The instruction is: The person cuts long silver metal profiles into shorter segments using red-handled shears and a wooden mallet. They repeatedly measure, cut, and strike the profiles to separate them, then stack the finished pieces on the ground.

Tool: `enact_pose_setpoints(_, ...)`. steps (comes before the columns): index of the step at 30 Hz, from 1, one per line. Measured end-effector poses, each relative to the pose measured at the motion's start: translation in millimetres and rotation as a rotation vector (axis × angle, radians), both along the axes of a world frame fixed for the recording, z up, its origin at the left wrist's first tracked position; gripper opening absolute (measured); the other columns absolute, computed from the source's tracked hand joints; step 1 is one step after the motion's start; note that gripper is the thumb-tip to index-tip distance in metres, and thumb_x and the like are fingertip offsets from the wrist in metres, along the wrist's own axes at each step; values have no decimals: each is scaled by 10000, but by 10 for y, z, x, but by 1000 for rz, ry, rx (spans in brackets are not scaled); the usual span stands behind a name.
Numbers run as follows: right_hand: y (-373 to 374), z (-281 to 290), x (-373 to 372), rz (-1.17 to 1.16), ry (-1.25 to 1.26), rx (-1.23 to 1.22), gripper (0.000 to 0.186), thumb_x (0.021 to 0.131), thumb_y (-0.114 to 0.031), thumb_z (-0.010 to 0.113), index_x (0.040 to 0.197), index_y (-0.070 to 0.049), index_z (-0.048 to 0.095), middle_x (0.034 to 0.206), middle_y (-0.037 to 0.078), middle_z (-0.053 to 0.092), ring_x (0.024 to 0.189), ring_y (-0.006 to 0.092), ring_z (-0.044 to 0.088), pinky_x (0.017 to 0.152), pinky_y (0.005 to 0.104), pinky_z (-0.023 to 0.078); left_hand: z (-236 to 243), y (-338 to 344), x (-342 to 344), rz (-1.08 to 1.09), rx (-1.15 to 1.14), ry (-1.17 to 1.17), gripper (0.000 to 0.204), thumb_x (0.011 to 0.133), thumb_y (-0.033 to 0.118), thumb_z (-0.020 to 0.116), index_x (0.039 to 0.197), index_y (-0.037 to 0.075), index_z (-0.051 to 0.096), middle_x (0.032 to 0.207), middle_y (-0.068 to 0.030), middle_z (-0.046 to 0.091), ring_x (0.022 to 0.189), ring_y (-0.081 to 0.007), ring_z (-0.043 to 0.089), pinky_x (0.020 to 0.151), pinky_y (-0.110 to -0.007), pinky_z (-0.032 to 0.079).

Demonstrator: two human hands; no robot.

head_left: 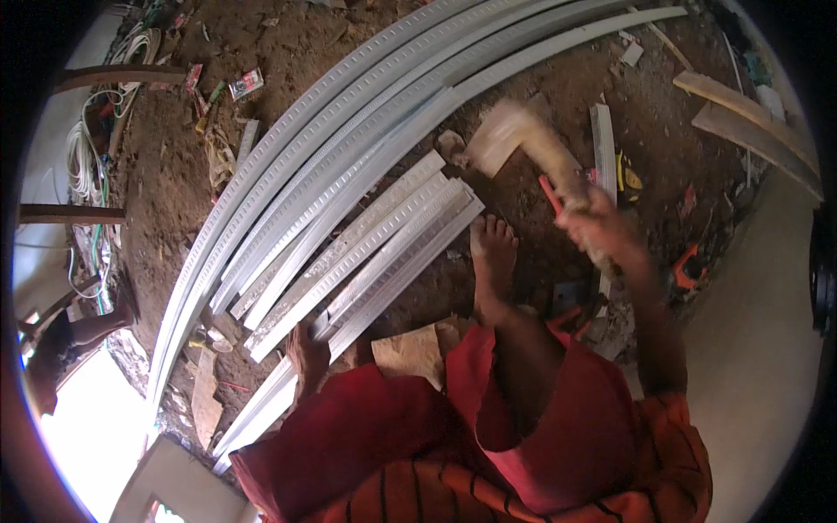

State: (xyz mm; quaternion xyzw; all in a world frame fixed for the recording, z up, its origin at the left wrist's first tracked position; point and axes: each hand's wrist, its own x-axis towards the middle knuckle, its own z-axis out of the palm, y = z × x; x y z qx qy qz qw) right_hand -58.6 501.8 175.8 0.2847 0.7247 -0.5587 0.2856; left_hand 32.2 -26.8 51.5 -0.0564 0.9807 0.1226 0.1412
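In my right hand (602, 222) is a hammer-like tool (558, 161) with a thick pale wooden handle. Its broad head is smeared by motion and hangs above the dirt floor, past my bare right foot (494, 244). A red rod-like thing (550, 195) shows beside that hand; whether it is held cannot be seen. Short slotted metal channels (384, 261) lie side by side left of the foot. Bare skin (305, 362) touches their near end, partly under my red clothing; I cannot tell whether it is my left hand or left foot.
Long slotted metal channels (288, 144) run beyond the short ones. Wooden planks (741, 105) lean at the right near a pale wall (741, 288). An orange-handled tool (690, 268) lies by that wall. Coiled white cable (83, 157) hangs at the left. Brown cardboard (410, 356) lies near me.
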Motion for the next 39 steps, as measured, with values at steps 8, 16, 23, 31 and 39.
enact_pose_setpoints(8, 1188, -645, 101, -980, 694, -112, 145, 861, -216, 580, 832, -101, 496, 713, 27, 505, 646, 125, 511, 588, 266, 441, 97, 158, -201, 42, 39, -3, 231, 647, 41, 608, 856, 75, 517, 797, -130, 569, 794, -340, 554, 688, -452, 415)
enact_pose_setpoints(16, 187, -543, 259, -381, -12, -251, 484, 773, -179, 637, 1208, -62, 459, 715, 24, 496, 563, 119, 538, 456, 268, 451, 164, 420, -289, -21, 72, -123, 344, 640, 54, 612, 981, 62, 561, 879, -176, 630, 821, -366, 602, 726, -463, 452)
enact_pose_setpoints(23, 5, -583, 211, -300, 129, -234, 370, 817, -173, 621, 1131, -44, 474, 736, 27, 506, 541, 122, 529, 441, 281, 432, 95, 405, -765, -114, 333, -321, 479, 719, 301, 766, 1043, 25, 548, 878, -201, 651, 778, -337, 651, 673, -406, 505)
enact_pose_setpoints(31, 285, -534, 148, -736, 264, -206, 500, 875, -510, 557, 1164, -106, 500, 723, -13, 516, 550, 122, 508, 484, 272, 427, 54, 1322, -1237, -399, 298, -398, 504, 817, 347, 658, 1098, 27, 390, 849, -299, 618, 800, -457, 618, 662, -507, 493)
enact_pose_setpoints(39, 1131, -455, -13, -912, 446, -206, 411, 857, -236, 624, 1235, -119, 514, 752, -42, 490, 524, 58, 463, 473, 211, 391, -37, 1144, -1272, -595, 237, -194, 589, 716, 261, 721, 1106, 1, 365, 764, -303, 616, 738, -450, 628, 626, -518, 510)
